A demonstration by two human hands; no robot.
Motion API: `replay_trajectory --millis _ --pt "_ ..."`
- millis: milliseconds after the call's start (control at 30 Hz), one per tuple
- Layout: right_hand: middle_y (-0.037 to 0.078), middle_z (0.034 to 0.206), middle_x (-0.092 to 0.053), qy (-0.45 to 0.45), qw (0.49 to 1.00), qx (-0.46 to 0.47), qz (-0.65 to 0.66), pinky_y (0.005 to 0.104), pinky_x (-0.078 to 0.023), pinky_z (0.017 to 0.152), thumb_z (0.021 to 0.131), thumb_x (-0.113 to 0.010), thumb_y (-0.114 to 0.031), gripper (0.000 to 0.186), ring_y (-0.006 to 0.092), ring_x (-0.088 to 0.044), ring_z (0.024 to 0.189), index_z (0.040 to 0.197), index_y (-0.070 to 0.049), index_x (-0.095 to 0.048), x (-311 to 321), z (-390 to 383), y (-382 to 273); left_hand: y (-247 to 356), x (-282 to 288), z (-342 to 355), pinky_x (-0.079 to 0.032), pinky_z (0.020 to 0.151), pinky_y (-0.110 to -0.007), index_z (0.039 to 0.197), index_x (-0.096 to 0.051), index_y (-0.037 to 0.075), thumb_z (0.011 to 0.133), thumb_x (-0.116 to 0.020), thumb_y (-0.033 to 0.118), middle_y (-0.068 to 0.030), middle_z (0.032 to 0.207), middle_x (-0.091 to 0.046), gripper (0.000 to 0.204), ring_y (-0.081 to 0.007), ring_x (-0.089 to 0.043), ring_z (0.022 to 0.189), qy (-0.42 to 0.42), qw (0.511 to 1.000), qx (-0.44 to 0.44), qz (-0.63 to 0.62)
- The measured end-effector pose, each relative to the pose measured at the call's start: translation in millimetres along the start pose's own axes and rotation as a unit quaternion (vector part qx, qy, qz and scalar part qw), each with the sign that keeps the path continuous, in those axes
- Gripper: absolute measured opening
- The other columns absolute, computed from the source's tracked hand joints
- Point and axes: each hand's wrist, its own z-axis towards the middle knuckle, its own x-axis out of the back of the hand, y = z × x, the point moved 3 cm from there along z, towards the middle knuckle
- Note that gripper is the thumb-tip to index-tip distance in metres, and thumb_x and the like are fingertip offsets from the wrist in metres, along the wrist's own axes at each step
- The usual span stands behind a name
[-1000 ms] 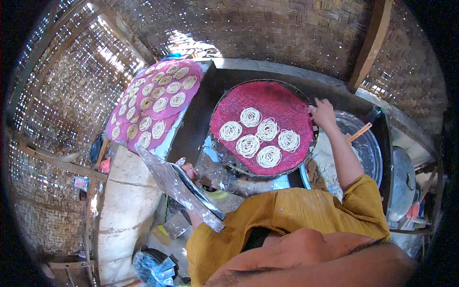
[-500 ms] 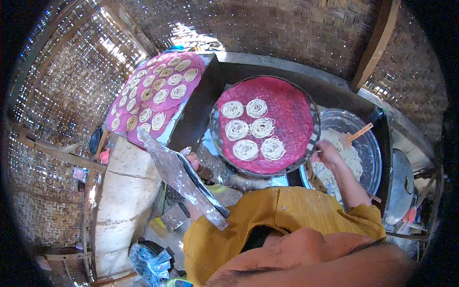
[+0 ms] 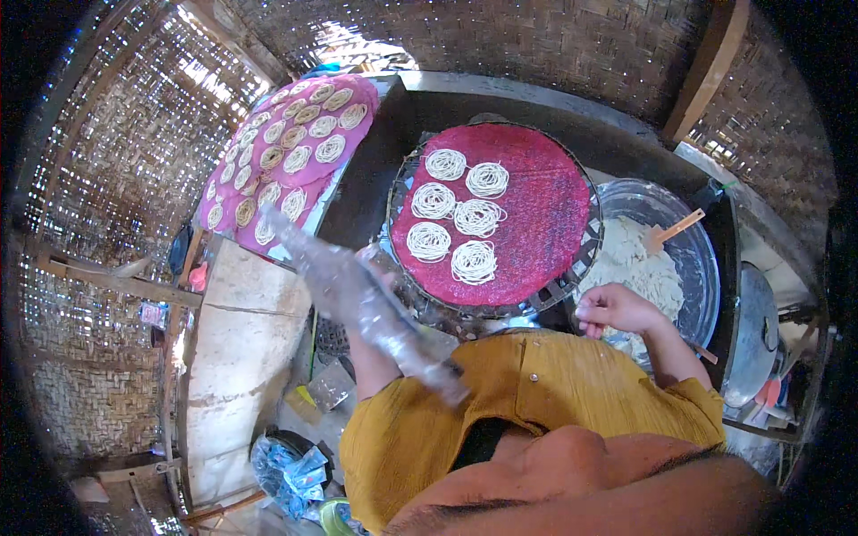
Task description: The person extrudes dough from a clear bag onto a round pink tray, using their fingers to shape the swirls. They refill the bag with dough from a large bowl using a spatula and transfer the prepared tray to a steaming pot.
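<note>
My left hand (image 3: 382, 275) is closed round a long wooden two-part tool (image 3: 353, 290), greyish and smeared with dough. The tool is blurred by motion and slants across the left front of the round tray, hiding most of the fingers. My right hand (image 3: 617, 313) is beside the tray's lower right rim, fingers curled in and thumb against them, with nothing seen in it. On the tray lies a round magenta cloth (image 3: 541, 188) bearing several pale nests of thin noodle strands (image 3: 477, 217), in two columns on its left half.
To the right stands a large basin (image 3: 706, 286) of pale dough (image 3: 639, 268) with an orange-handled spatula (image 3: 677, 228) in it. Pink cloths (image 3: 308, 188) with several more nests cover a surface at the back left. A metal lid (image 3: 751, 335) leans at far right; a blue plastic bag (image 3: 290, 473) sits below left.
The round tray has turned clockwise and shifted slightly away, carrying the nests leftward at the near side. My right hand has come off its rim toward me. The tool has moved a little.
</note>
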Motion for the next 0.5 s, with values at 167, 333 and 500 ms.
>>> replay_trajectory --millis 167,333,500 --pt "0.005 0.073 -0.056 0.070 0.920 0.386 0.008 0.0222 -0.043 0.050 0.085 -0.042 -0.037 0.036 0.0101 -0.053 0.061 0.088 -0.003 -0.052 -26.9 17.8 -62.6 -7.8 -86.0 -6.2 -0.044 0.063 -0.036 0.079 -0.057 0.006 0.069 -0.061 0.030 -0.0070 0.074 -0.059 0.026 -0.0228 -0.057 0.065 -0.111 0.951 0.069 0.281" --pt "0.008 0.071 -0.055 -0.010 0.964 0.214 0.157 0.0243 -0.038 0.038 0.086 -0.030 -0.046 0.046 0.0134 -0.046 0.044 0.092 -0.005 -0.049 -16.4 7.5 -64.1 -39.8 -144.9 1.0 -0.046 0.068 -0.036 0.087 -0.056 0.002 0.060 -0.065 0.028 -0.0190 0.080 -0.058 0.038 -0.0322 -0.058 0.077 -0.379 0.759 0.130 0.514" --pt "0.010 0.063 -0.053 0.042 0.958 0.157 0.235 0.0289 -0.039 0.034 0.083 -0.026 -0.053 0.057 0.0161 -0.046 0.036 0.083 -0.001 -0.050 7.9 -9.2 -49.2 -17.5 -178.7 11.1 -0.045 0.067 -0.041 0.081 -0.057 0.002 0.059 -0.062 0.025 -0.0223 0.077 -0.057 0.032 -0.0356 -0.056 0.074 -0.402 0.807 0.171 0.397"
